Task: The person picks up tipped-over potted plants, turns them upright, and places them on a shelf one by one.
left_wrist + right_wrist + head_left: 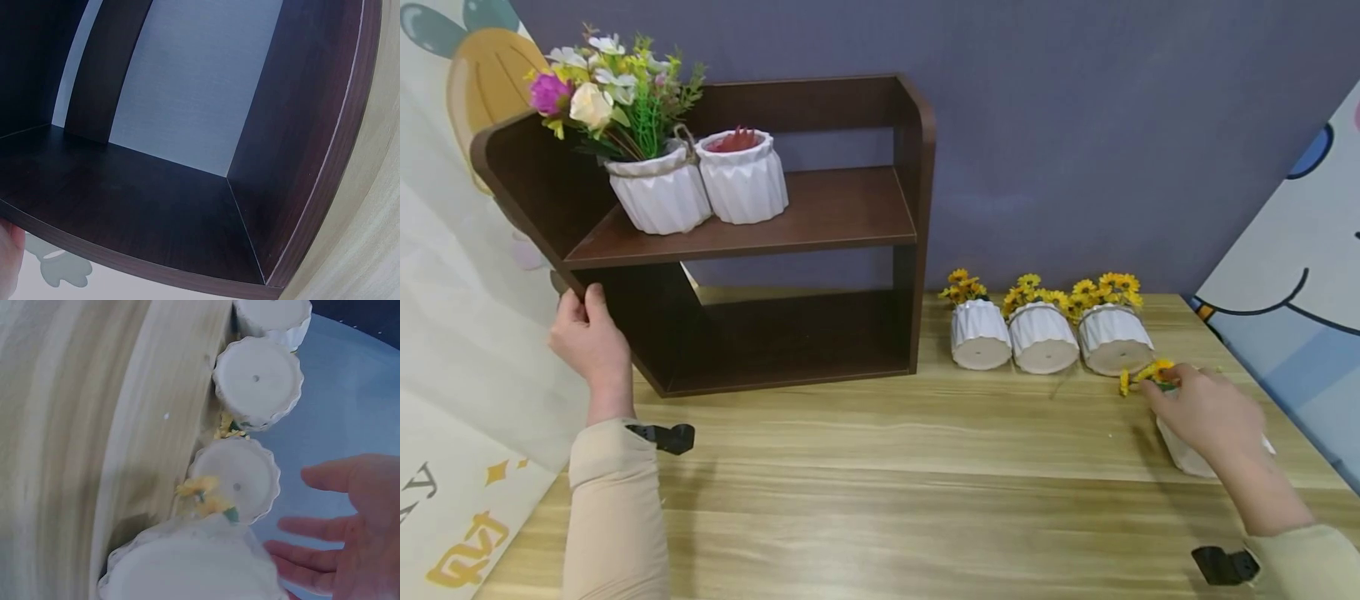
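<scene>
My left hand [593,337] holds the left side panel of a dark brown two-tier shelf [820,217], its thumb on the panel's front edge. In the left wrist view only a bit of that hand [10,256] shows beside the shelf [144,206]. At the right, my right hand [1213,412] is over a white flower pot [1183,450] tipped on its side with yellow flowers. The right wrist view has the hand's fingers [319,528] spread and straight beside that pot [194,565]; whether they touch it I cannot tell.
Several more white pots lie in a row with yellow flowers: left [981,337], middle [1043,337] and right [1115,337]. On the upper tier stand a pot of mixed flowers [658,192] and a pot with red contents [743,179]. A grey panel [1112,150] rises behind the wooden table [880,483].
</scene>
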Motion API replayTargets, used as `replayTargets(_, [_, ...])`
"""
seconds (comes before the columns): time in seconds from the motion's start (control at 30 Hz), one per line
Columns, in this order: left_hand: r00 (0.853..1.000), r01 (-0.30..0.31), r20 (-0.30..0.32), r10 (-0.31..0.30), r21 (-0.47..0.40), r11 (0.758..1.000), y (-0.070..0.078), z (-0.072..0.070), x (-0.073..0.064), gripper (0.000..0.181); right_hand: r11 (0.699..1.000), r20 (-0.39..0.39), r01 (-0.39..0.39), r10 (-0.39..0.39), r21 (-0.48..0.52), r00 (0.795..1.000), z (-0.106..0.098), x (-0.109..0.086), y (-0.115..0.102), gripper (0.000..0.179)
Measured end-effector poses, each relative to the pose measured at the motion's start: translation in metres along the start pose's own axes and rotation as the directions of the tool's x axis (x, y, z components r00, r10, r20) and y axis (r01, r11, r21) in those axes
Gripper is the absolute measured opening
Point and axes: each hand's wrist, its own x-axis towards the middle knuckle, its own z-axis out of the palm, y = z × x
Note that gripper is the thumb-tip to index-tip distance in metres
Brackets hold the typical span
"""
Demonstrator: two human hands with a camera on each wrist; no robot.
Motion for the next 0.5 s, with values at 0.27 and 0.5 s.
replayTargets(0.27, [1.0, 0.018, 0.006, -0.018, 0.001, 1.0, 0.001, 0.0, 0.0, 0.025, 0.997, -0.017, -0.054, 0.053, -0.053, 0.998, 0.006, 0.002, 0.01, 0.079])
replayTargets(0.5, [1.0, 0.016, 0.004, -0.016, 0.01, 1.0, 0.002, 0.0, 0.001, 0.024, 0.967, 0.129, -0.248, 0.254, -0.063, 0.958, 0.007, 0.009, 0.02, 0.106])
